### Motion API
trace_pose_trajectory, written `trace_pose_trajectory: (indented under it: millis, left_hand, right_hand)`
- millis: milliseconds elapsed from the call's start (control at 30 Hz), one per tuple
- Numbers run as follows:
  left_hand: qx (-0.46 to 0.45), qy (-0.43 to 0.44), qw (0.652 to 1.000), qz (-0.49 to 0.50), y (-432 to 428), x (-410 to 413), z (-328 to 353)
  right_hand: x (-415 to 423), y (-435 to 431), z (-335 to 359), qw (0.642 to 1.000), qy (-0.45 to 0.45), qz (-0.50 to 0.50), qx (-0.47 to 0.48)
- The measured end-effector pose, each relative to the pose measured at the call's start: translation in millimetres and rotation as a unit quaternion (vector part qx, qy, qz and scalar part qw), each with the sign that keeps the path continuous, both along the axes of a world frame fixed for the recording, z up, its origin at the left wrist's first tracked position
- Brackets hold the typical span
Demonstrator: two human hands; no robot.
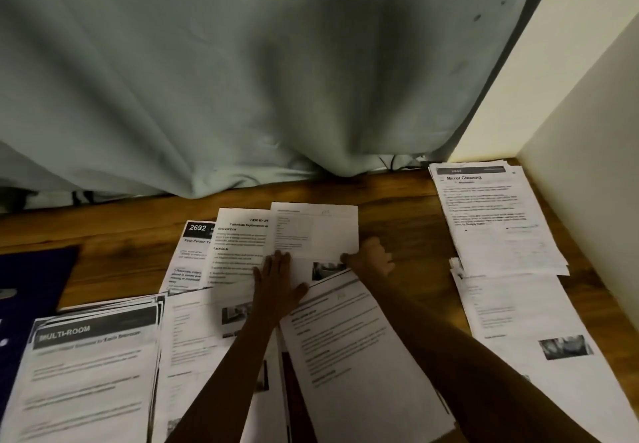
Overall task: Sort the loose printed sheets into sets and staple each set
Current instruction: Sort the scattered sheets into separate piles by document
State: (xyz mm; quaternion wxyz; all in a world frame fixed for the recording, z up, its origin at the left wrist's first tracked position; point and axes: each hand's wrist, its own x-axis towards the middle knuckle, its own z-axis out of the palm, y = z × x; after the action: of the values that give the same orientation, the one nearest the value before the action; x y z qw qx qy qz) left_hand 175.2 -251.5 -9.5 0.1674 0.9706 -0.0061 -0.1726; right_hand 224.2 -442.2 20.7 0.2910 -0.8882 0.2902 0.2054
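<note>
- Sheet (pixel 316 231) lies on the desk (pixel 408 221) atop overlapping pages (pixel 235 249); my left hand (pixel 276 281) presses it, fingers straight.
- My right hand (pixel 371 259) pinches its right edge; I should lift only this page.

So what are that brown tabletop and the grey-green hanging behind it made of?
The brown tabletop looks like wood or wood-look laminate: streaky grain, slight sheen. The grey-green hanging looks like soft matte cloth: it drapes in deep folds.
</note>
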Motion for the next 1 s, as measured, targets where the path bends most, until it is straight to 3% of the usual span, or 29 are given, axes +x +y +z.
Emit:
trace_pose_trajectory:
  millis: [100, 333, 567, 767, 867, 1000]
  left_hand:
    - [-0.010, -0.014, 1.000, -0.008, 2.7, -0.9, -2.0]
    - [-0.027, -0.022, 0.999, -0.017, 5.5, 1.3, -0.1]
    - [-0.084, -0.024, 0.996, 0.000, 17.7, 0.5, 9.5]
    - [-0.100, -0.043, 0.994, 0.023, 30.6, -2.6, 28.6]
    - [-0.108, -0.057, 0.992, 0.034, 35.1, -8.0, 39.3]
    - [-0.137, -0.075, 0.986, 0.062, 44.2, -17.8, 55.3]
  right_hand:
    - [2.8, 7.2, -3.8, 0.999, 0.009, -0.027, -0.026]
    - [0.3, -2.8, -7.1, 0.994, -0.058, -0.093, 0.028]
    - [5.3, -7.4, 8.6, 0.984, -0.165, -0.066, 0.015]
    - [10.9, -10.6, 23.7, 0.974, -0.203, -0.072, 0.069]
    - [6.7, -9.9, 36.9, 0.951, -0.264, -0.070, 0.144]
    - [-7.7, -6.0, 71.4, 0.885, -0.372, -0.059, 0.273]
